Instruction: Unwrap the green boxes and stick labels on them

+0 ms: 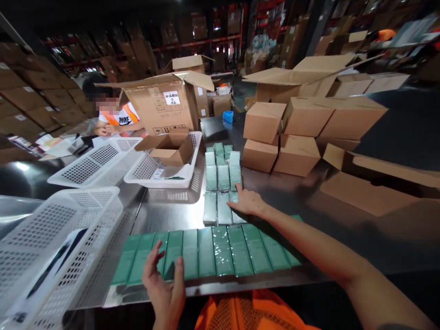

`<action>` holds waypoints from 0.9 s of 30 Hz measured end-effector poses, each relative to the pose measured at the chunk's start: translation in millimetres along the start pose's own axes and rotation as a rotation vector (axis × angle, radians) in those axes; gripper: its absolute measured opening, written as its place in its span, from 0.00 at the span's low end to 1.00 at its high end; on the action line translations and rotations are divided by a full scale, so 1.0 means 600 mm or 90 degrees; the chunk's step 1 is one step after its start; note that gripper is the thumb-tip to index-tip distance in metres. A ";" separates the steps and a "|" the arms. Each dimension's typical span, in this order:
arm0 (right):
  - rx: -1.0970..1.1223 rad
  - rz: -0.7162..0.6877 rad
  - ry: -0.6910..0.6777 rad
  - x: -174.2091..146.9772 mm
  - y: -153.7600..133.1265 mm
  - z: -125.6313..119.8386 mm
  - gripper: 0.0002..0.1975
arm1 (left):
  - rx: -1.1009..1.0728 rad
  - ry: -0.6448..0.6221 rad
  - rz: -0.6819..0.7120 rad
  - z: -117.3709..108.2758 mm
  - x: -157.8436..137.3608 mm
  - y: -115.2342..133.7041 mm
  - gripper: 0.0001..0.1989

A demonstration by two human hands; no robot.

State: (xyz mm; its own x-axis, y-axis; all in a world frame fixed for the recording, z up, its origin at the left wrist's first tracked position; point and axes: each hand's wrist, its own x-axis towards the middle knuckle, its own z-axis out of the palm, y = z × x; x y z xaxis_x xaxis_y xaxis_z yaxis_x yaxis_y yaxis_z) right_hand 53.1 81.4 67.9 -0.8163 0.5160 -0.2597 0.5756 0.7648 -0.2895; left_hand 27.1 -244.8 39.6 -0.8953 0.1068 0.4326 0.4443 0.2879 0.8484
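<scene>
A row of flat green boxes [206, 252], some in shiny clear wrap, lies along the front edge of the metal table. My left hand [165, 279] hovers over the left part of this row, fingers spread, holding nothing. Behind the row, smaller pale green wrapped packs [223, 176] are stacked in columns. My right hand [246, 201] reaches to the right side of that stack, its thumb and forefinger apart at a pack near the front. The palm hides part of the packs beneath it.
White perforated baskets [117, 201] stand on the left, one with an open small carton [175, 149] inside. Brown cartons [299, 153] are piled at right, near an open box [371, 192]. A large carton [161, 103] stands behind; a person in an orange vest [120, 114] sits beyond.
</scene>
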 end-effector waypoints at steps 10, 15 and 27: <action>0.061 0.051 0.027 0.015 -0.016 -0.020 0.42 | -0.017 -0.090 -0.059 -0.009 -0.022 -0.032 0.24; 0.220 -0.008 0.182 -0.022 0.008 -0.078 0.43 | -0.092 -0.082 -0.041 0.012 -0.020 -0.004 0.22; 1.095 -0.057 0.004 -0.255 -0.071 0.096 0.30 | -0.664 -0.165 -0.335 0.155 0.030 0.134 0.28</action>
State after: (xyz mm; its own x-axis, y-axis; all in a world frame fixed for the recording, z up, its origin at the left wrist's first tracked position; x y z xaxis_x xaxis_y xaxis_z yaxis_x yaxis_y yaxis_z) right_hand 156.3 -52.6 67.1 -0.8441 0.5027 -0.1863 -0.0838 -0.4670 -0.8803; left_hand 43.7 -131.1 87.5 -0.9024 0.4306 -0.0143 -0.2721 -0.5439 0.7938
